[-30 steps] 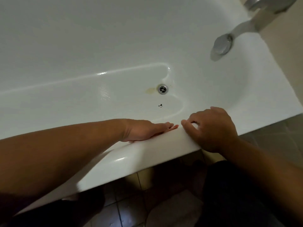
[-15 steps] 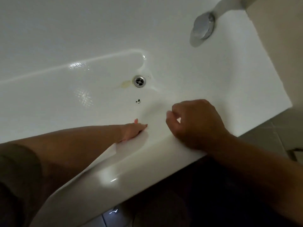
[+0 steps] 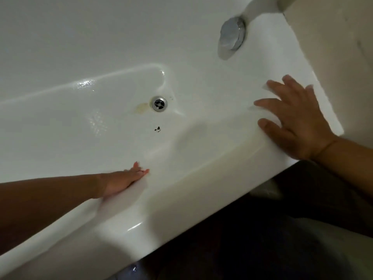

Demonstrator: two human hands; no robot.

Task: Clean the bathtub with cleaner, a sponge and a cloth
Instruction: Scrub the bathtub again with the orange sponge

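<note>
The bathtub (image 3: pixel 131 229) fills the view, its near rim running from the lower left up to the tap-end corner on the right. Your left hand (image 3: pixel 123 181) has slipped off the top of that rim and now lies flat on the inner wall just below it, fingers straight and together, holding nothing. Your right hand (image 3: pixel 298 126), which was curled on the middle of the rim a second ago, has travelled along the rim toward the tap-end corner and spread out; its fingers (image 3: pixel 270 104) press flat on the rim. A pale flat edge (image 3: pixel 267 88) shows under them. It may be the sponge or the cloth, but you cannot tell from here. That sweep suggests you are wiping the rim, with the basin not yet done. Farther in, dark specks (image 3: pixel 157 129) sit on the tub floor, then a yellowish stain (image 3: pixel 141 107) just beside the drain (image 3: pixel 159 104). Beyond, on the end wall, is the chrome overflow cover (image 3: pixel 232 36).
</note>
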